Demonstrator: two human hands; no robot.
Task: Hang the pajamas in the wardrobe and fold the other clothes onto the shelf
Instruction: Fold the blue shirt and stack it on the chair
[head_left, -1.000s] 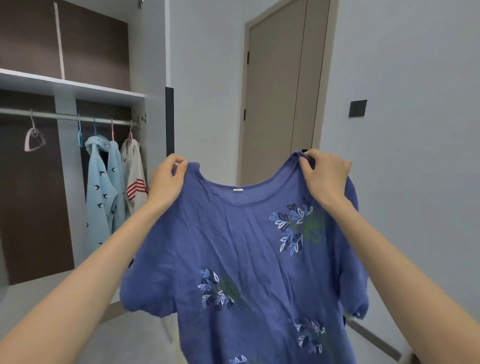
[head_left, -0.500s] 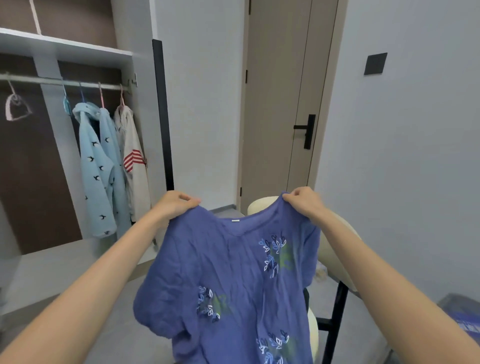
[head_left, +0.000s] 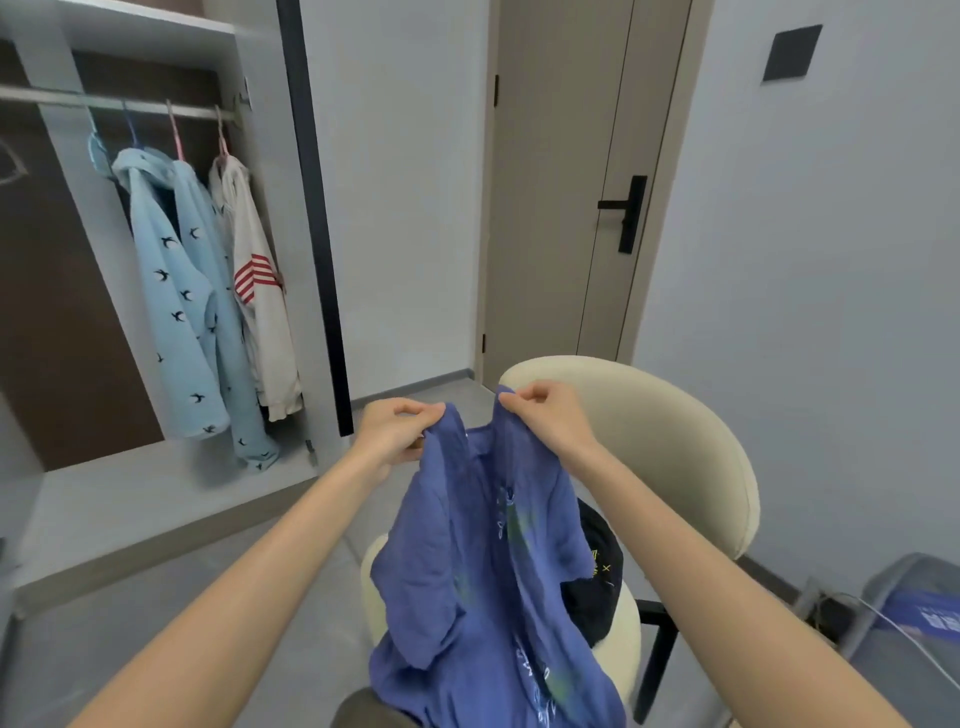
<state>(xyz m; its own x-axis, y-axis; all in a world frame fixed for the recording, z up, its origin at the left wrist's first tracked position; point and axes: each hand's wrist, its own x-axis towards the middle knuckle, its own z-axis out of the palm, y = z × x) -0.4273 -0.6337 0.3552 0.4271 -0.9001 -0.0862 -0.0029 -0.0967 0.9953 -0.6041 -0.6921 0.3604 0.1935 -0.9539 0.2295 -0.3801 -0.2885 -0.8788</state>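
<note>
Blue shirt (head_left: 467, 597) — arms outstretched, left hand (head_left: 395, 431), right hand (head_left: 550, 421) fingers (head_left: 535, 396) pinching its shoulders.

Shirt (head_left: 483, 571) hangs before chair (head_left: 675, 441); wardrobe (head_left: 156, 493) stands left.

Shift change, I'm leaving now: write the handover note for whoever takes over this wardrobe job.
Left hand: pinches one shoulder of the crumpled blue leaf-print top.
Right hand: pinches the other shoulder; the top hangs over the cream padded chair.
Done: light-blue bird-print pajamas and a white red-striped garment hang on the wardrobe's metal rail.
Left: fold the blue top, then the black garment lying on the chair seat; put both on the white wardrobe shelf.
</note>
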